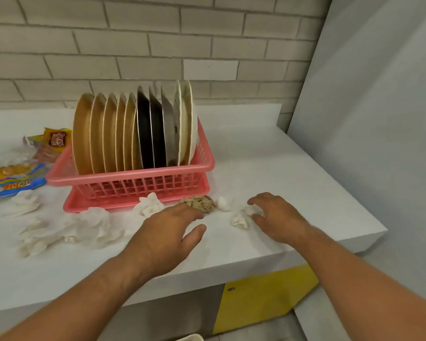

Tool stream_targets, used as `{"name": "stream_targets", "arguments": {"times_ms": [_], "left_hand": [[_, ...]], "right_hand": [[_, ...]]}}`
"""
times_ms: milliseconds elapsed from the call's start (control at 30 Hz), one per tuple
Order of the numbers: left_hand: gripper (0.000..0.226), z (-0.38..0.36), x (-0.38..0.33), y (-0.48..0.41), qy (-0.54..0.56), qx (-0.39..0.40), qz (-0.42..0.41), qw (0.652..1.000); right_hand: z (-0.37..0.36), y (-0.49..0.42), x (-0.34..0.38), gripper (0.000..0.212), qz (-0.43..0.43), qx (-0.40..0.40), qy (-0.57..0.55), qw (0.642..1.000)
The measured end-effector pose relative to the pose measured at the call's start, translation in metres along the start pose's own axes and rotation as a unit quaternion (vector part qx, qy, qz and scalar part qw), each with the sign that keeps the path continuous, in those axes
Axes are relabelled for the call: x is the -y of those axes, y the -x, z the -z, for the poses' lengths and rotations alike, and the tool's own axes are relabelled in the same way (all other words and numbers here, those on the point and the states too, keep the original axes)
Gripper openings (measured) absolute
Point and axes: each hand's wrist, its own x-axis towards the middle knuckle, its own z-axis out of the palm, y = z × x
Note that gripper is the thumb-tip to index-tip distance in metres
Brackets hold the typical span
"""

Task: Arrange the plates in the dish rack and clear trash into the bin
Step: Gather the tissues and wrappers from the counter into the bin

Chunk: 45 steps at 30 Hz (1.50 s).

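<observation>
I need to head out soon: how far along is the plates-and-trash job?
Done: plates stand upright in the pink rack. In hand: left hand reaches for the brown paper ball, right hand curls round a tissue. Left: more tissues and snack wrappers on the counter; no bin visible.

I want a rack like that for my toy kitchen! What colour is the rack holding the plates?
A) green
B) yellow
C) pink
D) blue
C: the rack with the plates standing upright in it is pink plastic.
</observation>
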Motion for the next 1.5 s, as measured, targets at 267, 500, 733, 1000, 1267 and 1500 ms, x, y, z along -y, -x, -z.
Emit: {"name": "stream_targets", "arguments": {"times_ms": [267, 500, 733, 1000, 1267, 1500], "left_hand": [[0.038, -0.044, -0.035, -0.054, -0.028, 0.071, -0.043, 0.996], [0.028, -0.096, -0.061, -0.088, -0.213, 0.168, -0.052, 0.961], [0.021, -0.075, -0.028, -0.067, -0.163, 0.191, -0.057, 0.966], [0.03, -0.027, 0.013, -0.027, -0.084, 0.096, 0.062, 0.99], [0.023, -0.01, 0.017, -0.02, -0.107, 0.011, 0.096, 0.99], [0.044, -0.038, 0.007, -0.073, -0.158, 0.067, 0.079, 0.982]], "right_hand": [[-0.01, -0.018, -0.023, 0.027, 0.004, 0.001, -0.017, 1.0], [0.013, -0.01, -0.034, 0.017, 0.012, -0.023, -0.113, 0.993], [0.011, -0.018, -0.008, 0.025, -0.002, 0.016, -0.162, 0.987], [-0.004, -0.046, 0.047, 0.029, 0.023, -0.005, -0.089, 0.996], [-0.021, -0.049, 0.045, 0.03, 0.009, 0.026, -0.028, 0.999], [-0.014, -0.018, 0.024, 0.024, -0.028, 0.033, -0.119, 0.992]]}}
